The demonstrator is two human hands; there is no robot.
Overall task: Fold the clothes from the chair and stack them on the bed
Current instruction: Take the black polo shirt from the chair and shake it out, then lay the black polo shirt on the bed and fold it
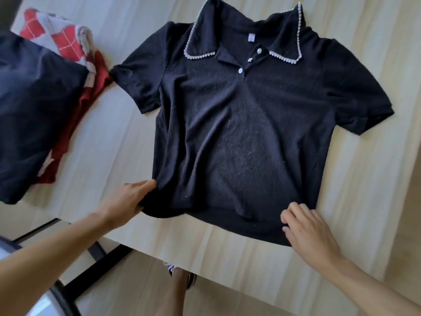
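A black ribbed polo shirt (pixel 241 124) with a white-beaded collar and white buttons lies face up, spread flat on a pale wooden surface (pixel 127 137). My left hand (pixel 127 199) pinches the shirt's lower left hem corner. My right hand (pixel 307 231) rests with curled fingers on the lower right hem, and whether it grips the cloth is unclear. At the left sits a stack of folded clothes: a dark navy garment (pixel 34 115) on top of a red and grey argyle knit (pixel 66 39).
The wooden surface's near edge runs diagonally below my hands, with floor and my leg and shoe (pixel 182 277) beneath it. A dark metal frame (pixel 100 254) and a round pale object (pixel 34 299) sit at the lower left.
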